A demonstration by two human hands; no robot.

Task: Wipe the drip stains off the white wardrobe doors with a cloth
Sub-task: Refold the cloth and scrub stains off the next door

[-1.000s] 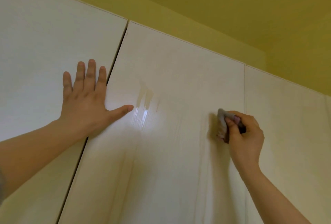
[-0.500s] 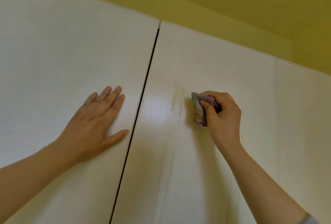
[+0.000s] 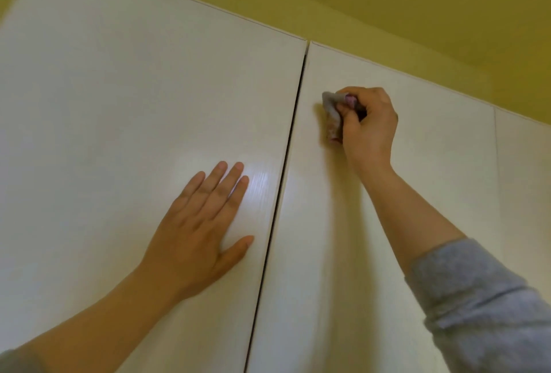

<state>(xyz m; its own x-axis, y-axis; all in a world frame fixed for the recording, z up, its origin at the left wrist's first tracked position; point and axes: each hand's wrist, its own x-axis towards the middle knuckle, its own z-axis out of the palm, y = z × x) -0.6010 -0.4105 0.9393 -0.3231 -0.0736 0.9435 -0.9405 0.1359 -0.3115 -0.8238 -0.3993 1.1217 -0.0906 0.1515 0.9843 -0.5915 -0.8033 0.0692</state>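
R hand (image 3: 368, 125) grips crumpled cloth (image 3: 331, 116) on glossy wardrobe door (image 3: 387, 238).

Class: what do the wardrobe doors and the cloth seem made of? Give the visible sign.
Wardrobe doors: probably laminated board, semi-gloss white; glare and faint grain lines show. Cloth: soft fabric, matt grey with pinkish patches; it crumples in the right hand.

Most of the cloth (image 3: 331, 117) is tucked inside the right hand (image 3: 369, 125), so its whole shape cannot be seen. The bit of the middle door (image 3: 417, 164) under it is covered up. The left door (image 3: 119, 104) and the grey sleeve (image 3: 483, 307) run off the edge of view.
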